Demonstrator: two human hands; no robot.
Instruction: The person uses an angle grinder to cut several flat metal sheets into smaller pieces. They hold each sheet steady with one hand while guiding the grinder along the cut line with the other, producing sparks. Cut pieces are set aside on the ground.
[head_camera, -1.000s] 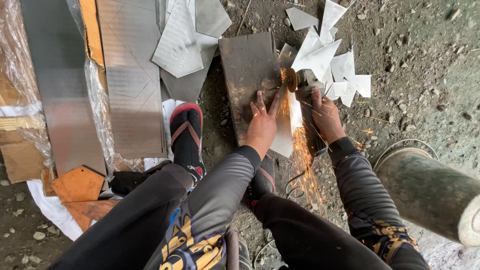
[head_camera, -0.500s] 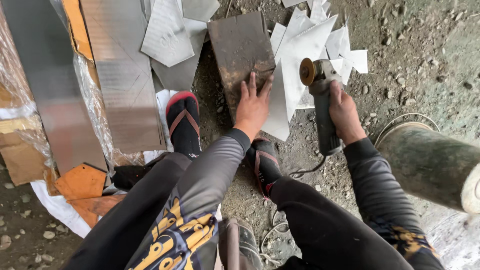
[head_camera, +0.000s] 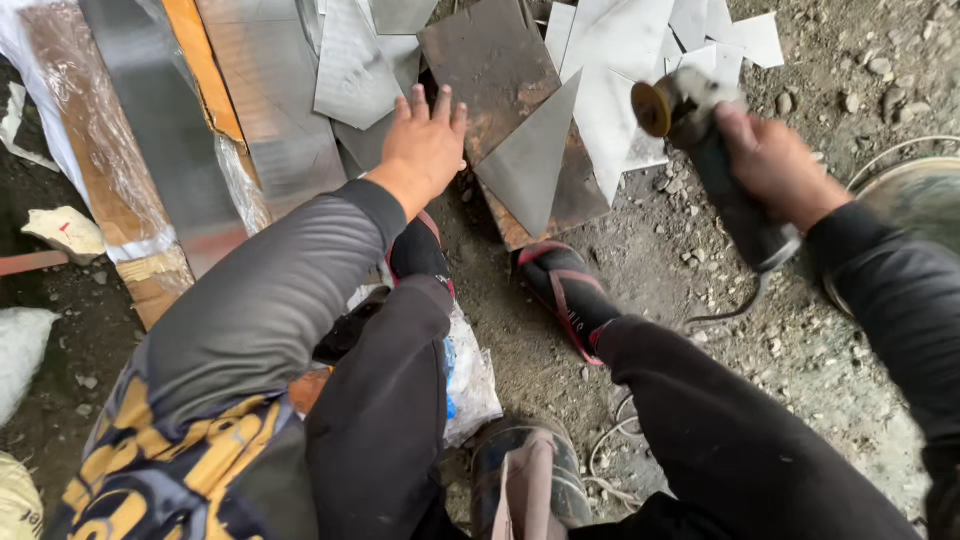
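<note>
My right hand (head_camera: 775, 165) grips a dark angle grinder (head_camera: 705, 150), lifted off the work with its disc (head_camera: 651, 108) up and to the left. My left hand (head_camera: 425, 145) hovers with fingers spread beside a rusty brown metal plate (head_camera: 495, 60) lying on the dirt. A grey cut triangle of sheet metal (head_camera: 535, 160) rests on that plate, just right of my left hand. My feet in red-strapped sandals (head_camera: 565, 290) stand below the plate.
Several white cut metal triangles (head_camera: 640, 50) lie beyond the plate. Long metal sheets (head_camera: 150, 130) wrapped in plastic lie at the left. A round metal drum (head_camera: 915, 200) sits at the right edge. The grinder's cable (head_camera: 730, 310) trails over gravelly ground.
Sparks have stopped. My right hand has lifted the grinder off the plate and swung it right. My left hand has come off the plate and moved left; a cut triangle lies free.
</note>
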